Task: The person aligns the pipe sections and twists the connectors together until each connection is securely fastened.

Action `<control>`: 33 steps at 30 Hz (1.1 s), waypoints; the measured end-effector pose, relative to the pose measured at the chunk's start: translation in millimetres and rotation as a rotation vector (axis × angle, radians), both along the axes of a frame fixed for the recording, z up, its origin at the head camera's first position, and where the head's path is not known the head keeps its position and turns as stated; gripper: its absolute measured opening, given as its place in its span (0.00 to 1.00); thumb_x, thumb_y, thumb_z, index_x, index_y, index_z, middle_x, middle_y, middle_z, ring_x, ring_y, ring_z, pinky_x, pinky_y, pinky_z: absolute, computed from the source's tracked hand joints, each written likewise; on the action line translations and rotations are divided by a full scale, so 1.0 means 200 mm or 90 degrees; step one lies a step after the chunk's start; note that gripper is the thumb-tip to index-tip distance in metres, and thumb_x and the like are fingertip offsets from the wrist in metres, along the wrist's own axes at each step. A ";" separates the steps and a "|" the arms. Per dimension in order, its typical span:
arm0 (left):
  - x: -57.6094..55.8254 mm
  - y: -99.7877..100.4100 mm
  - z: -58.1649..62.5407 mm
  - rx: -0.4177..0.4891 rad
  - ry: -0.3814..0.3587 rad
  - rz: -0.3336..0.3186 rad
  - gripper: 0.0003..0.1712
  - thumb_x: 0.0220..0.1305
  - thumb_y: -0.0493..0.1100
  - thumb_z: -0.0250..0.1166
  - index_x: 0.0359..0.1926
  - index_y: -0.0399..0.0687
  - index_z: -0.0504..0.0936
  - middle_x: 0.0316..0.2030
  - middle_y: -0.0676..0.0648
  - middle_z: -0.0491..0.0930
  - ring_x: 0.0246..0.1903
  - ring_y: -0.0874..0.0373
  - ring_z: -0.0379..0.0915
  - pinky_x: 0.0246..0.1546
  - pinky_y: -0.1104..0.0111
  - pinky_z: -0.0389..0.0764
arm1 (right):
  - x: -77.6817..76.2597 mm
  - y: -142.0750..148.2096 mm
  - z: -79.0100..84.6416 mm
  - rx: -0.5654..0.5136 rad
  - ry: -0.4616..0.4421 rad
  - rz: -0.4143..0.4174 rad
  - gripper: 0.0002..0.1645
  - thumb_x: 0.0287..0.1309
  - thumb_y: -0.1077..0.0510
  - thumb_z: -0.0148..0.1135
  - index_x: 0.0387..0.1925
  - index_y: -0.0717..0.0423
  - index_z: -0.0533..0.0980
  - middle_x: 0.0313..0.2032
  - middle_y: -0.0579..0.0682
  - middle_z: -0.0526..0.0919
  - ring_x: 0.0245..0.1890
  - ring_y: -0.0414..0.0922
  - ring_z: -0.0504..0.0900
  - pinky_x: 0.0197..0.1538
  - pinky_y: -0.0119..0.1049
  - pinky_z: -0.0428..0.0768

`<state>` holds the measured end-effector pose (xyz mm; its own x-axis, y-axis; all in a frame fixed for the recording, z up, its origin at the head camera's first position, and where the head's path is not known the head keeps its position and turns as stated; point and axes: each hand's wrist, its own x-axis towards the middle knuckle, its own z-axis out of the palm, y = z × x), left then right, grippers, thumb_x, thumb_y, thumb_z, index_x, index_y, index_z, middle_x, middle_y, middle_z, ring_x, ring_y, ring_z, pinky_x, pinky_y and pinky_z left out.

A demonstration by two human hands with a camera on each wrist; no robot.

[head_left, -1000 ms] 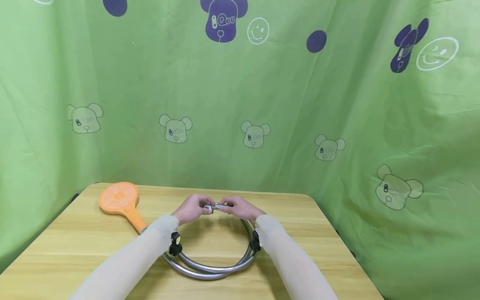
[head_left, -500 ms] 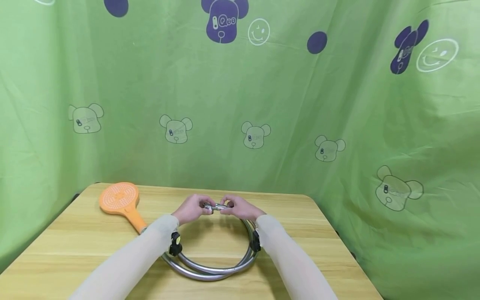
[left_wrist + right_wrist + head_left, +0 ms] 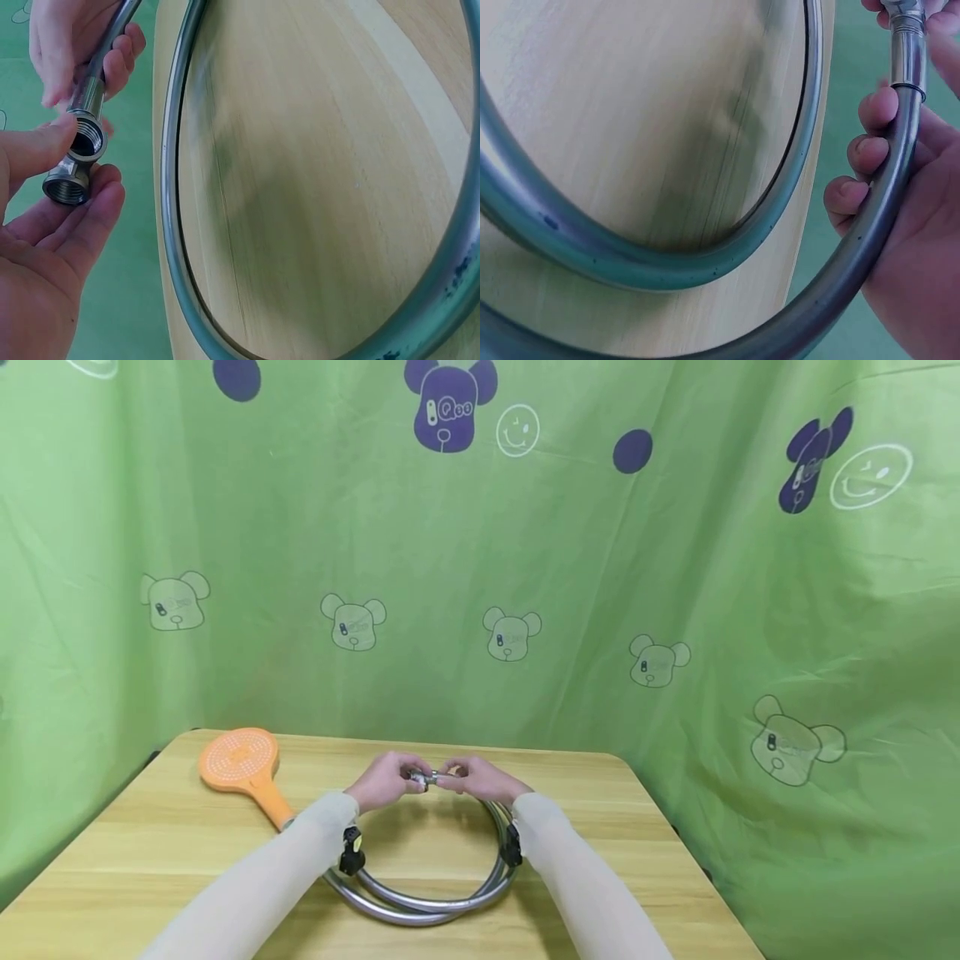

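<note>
In the left wrist view, my left hand (image 3: 45,270) pinches a small chrome pipe fitting (image 3: 69,182) with threaded openings, thumb on one side and fingers beneath. The metal end connector (image 3: 909,64) of a shower hose (image 3: 862,262) meets this fitting in line. My right hand (image 3: 483,779) holds that hose end, its fingers curled along the hose below the connector. Both hands meet over the far part of the table in the head view. An orange shower head (image 3: 240,762) lies at the left, its handle joined to the hose near the left sleeve.
The silver hose loops across the wooden table (image 3: 600,835) between and below the forearms, two strands running side by side at the front. Behind the table hangs a green curtain (image 3: 420,543) with bear prints. A black wrist camera (image 3: 352,850) sits at the left wrist.
The right thumb and fingers drew back along the connector half a second ago and now pinch it closer to the fitting. My left hand keeps its hold. The head view has tilted slightly up.
</note>
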<state>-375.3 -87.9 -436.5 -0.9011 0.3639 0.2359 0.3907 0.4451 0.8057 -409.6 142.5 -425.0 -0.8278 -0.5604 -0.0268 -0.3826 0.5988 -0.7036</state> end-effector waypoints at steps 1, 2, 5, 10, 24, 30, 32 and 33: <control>0.00 0.00 0.00 0.000 0.001 -0.001 0.14 0.58 0.32 0.70 0.45 0.50 0.87 0.39 0.51 0.86 0.39 0.57 0.80 0.47 0.61 0.83 | 0.00 0.00 0.00 -0.008 -0.003 -0.004 0.17 0.66 0.44 0.64 0.48 0.50 0.78 0.34 0.54 0.82 0.32 0.47 0.76 0.35 0.38 0.75; 0.00 0.00 0.00 0.000 0.000 0.000 0.14 0.58 0.33 0.70 0.45 0.49 0.87 0.40 0.51 0.86 0.39 0.57 0.80 0.47 0.60 0.83 | 0.01 0.00 0.00 -0.014 -0.003 -0.005 0.17 0.64 0.45 0.66 0.49 0.47 0.77 0.36 0.55 0.83 0.34 0.48 0.76 0.36 0.39 0.75; 0.00 0.00 0.01 -0.005 0.003 0.004 0.14 0.59 0.33 0.70 0.45 0.49 0.87 0.40 0.50 0.86 0.40 0.57 0.80 0.48 0.59 0.83 | 0.02 0.00 0.01 -0.025 0.004 0.003 0.13 0.64 0.51 0.67 0.46 0.49 0.76 0.33 0.55 0.81 0.31 0.51 0.75 0.31 0.35 0.70; 0.00 0.00 0.00 -0.008 0.009 0.005 0.13 0.58 0.33 0.70 0.44 0.50 0.87 0.38 0.51 0.86 0.39 0.58 0.80 0.47 0.60 0.82 | 0.00 0.01 0.01 0.010 0.033 0.018 0.12 0.70 0.48 0.59 0.45 0.50 0.80 0.38 0.61 0.82 0.35 0.52 0.78 0.34 0.34 0.72; 0.01 0.00 0.00 -0.003 -0.003 -0.003 0.14 0.57 0.33 0.71 0.45 0.49 0.87 0.39 0.51 0.86 0.39 0.58 0.80 0.47 0.61 0.83 | 0.00 0.01 -0.01 0.000 0.005 0.004 0.13 0.64 0.48 0.67 0.47 0.44 0.77 0.35 0.52 0.82 0.36 0.52 0.77 0.35 0.38 0.73; 0.00 0.00 -0.01 -0.007 0.011 -0.001 0.12 0.57 0.34 0.72 0.42 0.50 0.87 0.37 0.52 0.86 0.38 0.58 0.80 0.47 0.61 0.82 | 0.00 0.02 -0.01 0.022 0.020 0.018 0.14 0.70 0.46 0.60 0.48 0.48 0.81 0.44 0.60 0.83 0.40 0.47 0.78 0.41 0.38 0.76; -0.01 0.00 -0.01 -0.009 0.012 -0.001 0.12 0.57 0.34 0.72 0.42 0.51 0.87 0.37 0.52 0.86 0.38 0.58 0.80 0.46 0.61 0.82 | 0.00 0.02 0.00 0.033 0.020 0.020 0.17 0.72 0.44 0.56 0.48 0.49 0.82 0.44 0.60 0.82 0.38 0.44 0.77 0.41 0.37 0.76; -0.01 0.00 -0.01 -0.010 0.013 -0.002 0.12 0.57 0.34 0.72 0.42 0.51 0.87 0.36 0.52 0.86 0.38 0.58 0.80 0.45 0.62 0.82 | 0.00 0.02 0.00 0.039 0.021 0.022 0.19 0.73 0.43 0.55 0.48 0.51 0.82 0.42 0.59 0.82 0.36 0.43 0.75 0.40 0.36 0.75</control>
<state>-376.8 -86.9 -439.4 -0.8949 0.3706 0.2488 0.4088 0.4569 0.7900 -410.4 146.6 -424.5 -0.8094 -0.5863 -0.0350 -0.4261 0.6271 -0.6520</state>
